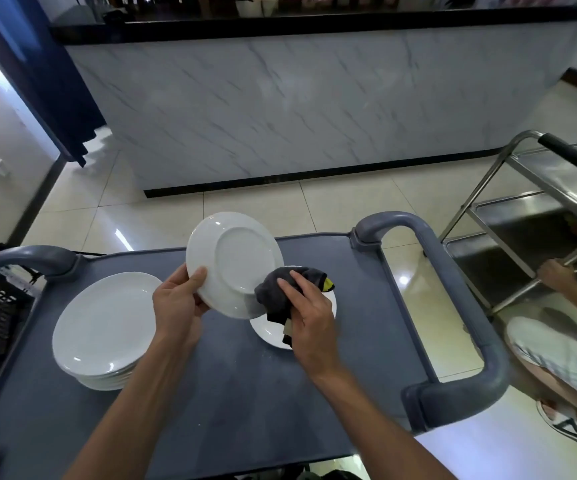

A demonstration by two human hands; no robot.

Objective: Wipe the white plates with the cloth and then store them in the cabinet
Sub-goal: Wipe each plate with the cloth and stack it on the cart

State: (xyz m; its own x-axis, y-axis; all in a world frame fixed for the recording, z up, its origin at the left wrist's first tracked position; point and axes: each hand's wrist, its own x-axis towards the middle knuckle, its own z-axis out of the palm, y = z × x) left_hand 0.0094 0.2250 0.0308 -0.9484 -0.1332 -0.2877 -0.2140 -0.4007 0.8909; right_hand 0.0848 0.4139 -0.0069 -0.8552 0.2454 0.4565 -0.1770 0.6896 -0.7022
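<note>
Head view shows the left hand (179,303) closed on the near-left rim of a white plate (233,263), thumb over the edge and fingers curled behind, holding it tilted up above the grey cart (231,393) with its underside and foot ring facing the camera. The right hand (309,315) is wrapped around a bunched dark cloth (280,292), which has a spot of yellow at its far end, and presses it against the plate's lower right rim. A second single plate (273,332) lies flat on the cart top directly beneath that hand, and a stack of plates (103,329) sits to the left, well apart from the work. The step in hand appears to be wiping the plate's back. To do it well, the left grip should stay firm at the rim while the cloth sweeps around the foot ring and out to the edge, since the groove there likely traps water. Turning the plate in small steps with the left fingers would bring the far rim within reach of the cloth. Pressure from the right should be met squarely by the left thumb, or the plate may slip and strike the one below. No cabinet for storing is clearly in sight; a steel trolley (536,209) stands to the right, where another person's hand (555,275) rests on its frame.
</note>
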